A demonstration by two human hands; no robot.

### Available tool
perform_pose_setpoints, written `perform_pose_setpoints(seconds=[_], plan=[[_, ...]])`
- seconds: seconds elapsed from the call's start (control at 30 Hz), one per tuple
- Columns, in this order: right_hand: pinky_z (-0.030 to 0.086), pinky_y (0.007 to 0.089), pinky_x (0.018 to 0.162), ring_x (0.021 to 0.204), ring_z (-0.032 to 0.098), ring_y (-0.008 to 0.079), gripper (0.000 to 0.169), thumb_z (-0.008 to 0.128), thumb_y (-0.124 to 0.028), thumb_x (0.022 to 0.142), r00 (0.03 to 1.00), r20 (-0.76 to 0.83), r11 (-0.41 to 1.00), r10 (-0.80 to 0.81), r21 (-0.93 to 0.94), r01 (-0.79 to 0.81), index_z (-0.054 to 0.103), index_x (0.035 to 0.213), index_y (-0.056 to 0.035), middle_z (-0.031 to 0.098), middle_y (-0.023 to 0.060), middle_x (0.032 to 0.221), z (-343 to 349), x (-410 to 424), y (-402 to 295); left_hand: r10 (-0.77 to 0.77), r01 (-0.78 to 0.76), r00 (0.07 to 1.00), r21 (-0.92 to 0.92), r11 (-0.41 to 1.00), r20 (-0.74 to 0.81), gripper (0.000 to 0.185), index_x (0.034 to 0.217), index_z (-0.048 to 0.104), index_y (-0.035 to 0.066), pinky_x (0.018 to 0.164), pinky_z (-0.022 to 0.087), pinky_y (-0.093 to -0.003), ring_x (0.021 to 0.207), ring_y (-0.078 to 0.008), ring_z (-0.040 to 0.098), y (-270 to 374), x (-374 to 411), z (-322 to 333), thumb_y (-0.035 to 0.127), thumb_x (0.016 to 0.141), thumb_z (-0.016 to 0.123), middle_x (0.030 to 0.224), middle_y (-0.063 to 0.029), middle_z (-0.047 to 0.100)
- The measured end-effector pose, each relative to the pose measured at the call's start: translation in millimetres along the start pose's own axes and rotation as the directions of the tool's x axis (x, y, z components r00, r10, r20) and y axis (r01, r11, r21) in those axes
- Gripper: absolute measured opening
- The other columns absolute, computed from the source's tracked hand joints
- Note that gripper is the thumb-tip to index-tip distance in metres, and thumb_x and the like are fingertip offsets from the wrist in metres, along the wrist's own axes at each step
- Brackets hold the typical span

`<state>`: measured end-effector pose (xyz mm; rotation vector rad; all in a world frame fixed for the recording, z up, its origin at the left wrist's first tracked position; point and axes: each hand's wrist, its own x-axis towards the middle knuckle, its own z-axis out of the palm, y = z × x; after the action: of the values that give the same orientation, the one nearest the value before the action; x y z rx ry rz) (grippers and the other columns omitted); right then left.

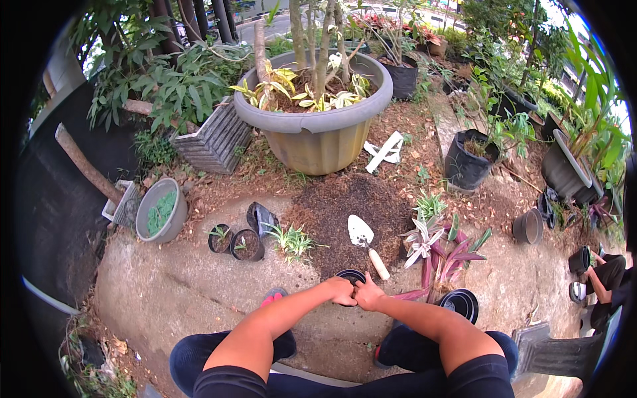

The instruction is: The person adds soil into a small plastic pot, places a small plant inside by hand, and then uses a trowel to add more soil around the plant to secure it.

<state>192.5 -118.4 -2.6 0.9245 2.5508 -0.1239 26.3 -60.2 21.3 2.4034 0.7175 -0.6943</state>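
A small black plastic pot (351, 274) stands on the concrete in front of me, partly covered by my hands. My left hand (341, 290) is bent over its near left side with curled fingers; what they hold is hidden. At the right side of the rim, my right hand (369, 294) grips the pot, thumb pointing up. The two hands meet over the pot's near part. Just beyond lies a hand trowel (361, 231) with a white blade and pale handle, resting on a heap of dark soil (328, 204).
Left of the heap are a spider plant (292, 243) and two small potted seedlings (247, 245). Purple-leaved plants (450, 256) and nested black pots (459, 302) lie right. A large planter (318, 142) stands behind; a grey bucket (161, 210) is far left. Another person (604, 283) sits at right.
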Motion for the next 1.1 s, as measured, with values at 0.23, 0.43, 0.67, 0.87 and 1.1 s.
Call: perform_pose_setpoints(seconds=[0.23, 0.43, 0.67, 0.87, 1.1], plan=[[0.031, 0.0696, 0.114, 0.122, 0.058, 0.0293, 0.032, 0.055, -0.021, 0.096, 1.0, -0.03, 1.0, 0.008, 0.004, -0.008, 0.073, 0.118, -0.0061, 0.069, 0.011, 0.122, 6.6, 0.8, 0.9, 0.014, -0.023, 0.997, 0.11, 0.994, 0.08, 0.018, 0.089, 0.08, 0.01, 0.082, 0.058, -0.0461, 0.095, -0.0324, 0.074, -3.0, 16.4, -2.1, 0.017, 0.075, 0.072, 0.1, -0.0139, 0.077], [0.032, 0.0689, 0.113, 0.122, 0.058, 0.0294, 0.032, 0.055, -0.021, 0.095, 0.999, -0.05, 1.0, 0.007, -0.029, -0.008, 0.074, 0.116, -0.0053, 0.069, 0.0115, 0.123, 7.6, 1.2, 0.2, 0.0, 0.004, 0.998, 0.069, 0.998, -0.056, 0.015, 0.082, 0.081, 0.019, 0.076, 0.057, -0.0437, 0.088, -0.0295, 0.074, -10.7, 21.8, 10.9, 0.01, 0.071, 0.074, 0.089, -0.0078, 0.077], [0.033, 0.0715, 0.111, 0.12, 0.058, 0.0272, 0.031, 0.054, -0.022, 0.094, 0.993, -0.113, 0.999, -0.016, -0.033, 0.012, 0.073, 0.114, -0.0077, 0.068, 0.0106, 0.119, 18.0, 0.6, 1.1, -0.037, 0.019, 0.968, -0.074, 0.997, -0.249, 0.017, 0.086, 0.081, 0.016, 0.078, 0.058, -0.0438, 0.09, -0.0307, 0.074, -17.4, 16.1, -14.2, 0.009, 0.073, 0.072, 0.092, -0.0104, 0.078], [0.035, 0.0718, 0.11, 0.115, 0.059, 0.0268, 0.028, 0.058, -0.024, 0.09, 0.998, -0.061, 1.0, -0.028, -0.013, 0.027, 0.074, 0.107, -0.008, 0.068, 0.0076, 0.111, 7.4, -3.7, 2.6, -0.117, -0.003, 0.866, -0.239, 0.971, -0.486, 0.018, 0.096, 0.081, 0.013, 0.083, 0.059, -0.0431, 0.09, -0.0321, 0.075, -29.3, -7.9, -73.4, 0.014, 0.079, 0.077, 0.093, -0.0137, 0.077], [0.031, 0.0702, 0.114, 0.124, 0.057, 0.0279, 0.03, 0.061, -0.023, 0.09, 0.999, 0.034, 0.999, -0.012, -0.029, 0.013, 0.076, 0.112, -0.009, 0.068, 0.0077, 0.121, -3.0, -3.7, -0.4, -0.308, 0.017, 0.65, -0.391, 0.92, -0.695, 0.025, 0.093, 0.081, 0.01, 0.087, 0.058, -0.0427, 0.095, -0.0317, 0.073, -53.0, -29.4, -93.8, 0.034, 0.088, 0.073, 0.103, -0.0108, 0.077]])
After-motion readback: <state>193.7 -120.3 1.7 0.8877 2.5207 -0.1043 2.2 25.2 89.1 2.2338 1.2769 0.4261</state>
